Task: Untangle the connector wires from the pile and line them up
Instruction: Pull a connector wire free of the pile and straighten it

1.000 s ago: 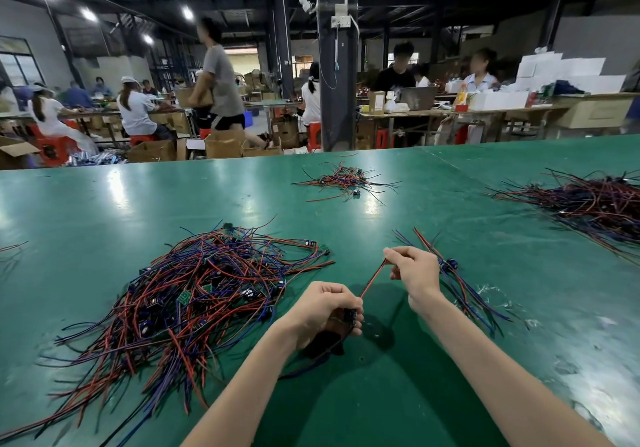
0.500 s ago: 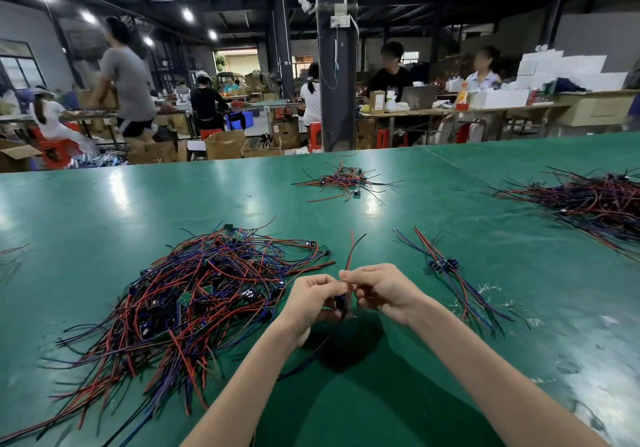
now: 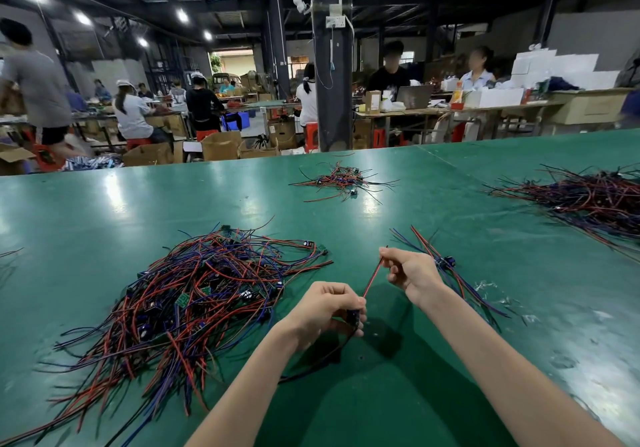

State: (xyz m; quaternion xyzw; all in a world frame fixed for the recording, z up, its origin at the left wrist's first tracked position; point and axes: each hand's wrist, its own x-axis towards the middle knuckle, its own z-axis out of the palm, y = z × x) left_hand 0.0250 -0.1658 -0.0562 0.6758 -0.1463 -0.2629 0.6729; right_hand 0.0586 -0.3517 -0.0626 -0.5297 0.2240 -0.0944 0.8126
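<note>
On my left the tangled pile (image 3: 194,301) of red, blue and black leads sprawls over the green table (image 3: 381,394), its near edge just beside my left forearm. My left hand (image 3: 325,308) is lifted a little off the surface with the fingers curled round a small dark connector block (image 3: 353,316). From that block the red wire (image 3: 372,280) runs taut, up and away to the right, and my right hand (image 3: 412,273) pinches it near its far end between thumb and forefinger. A dark lead (image 3: 311,363) trails from the block down toward me; I think it is free of the pile, though its tail is too thin to be sure. Just past my right hand, on its outer side, lie the lined-up wires (image 3: 460,280), their long axis running from far-left to near-right, connectors bunched near the far end. That row is right by my right hand and well apart from my left, so I judge the piece should swing rightward and turn to match that slant before it is laid down.
</note>
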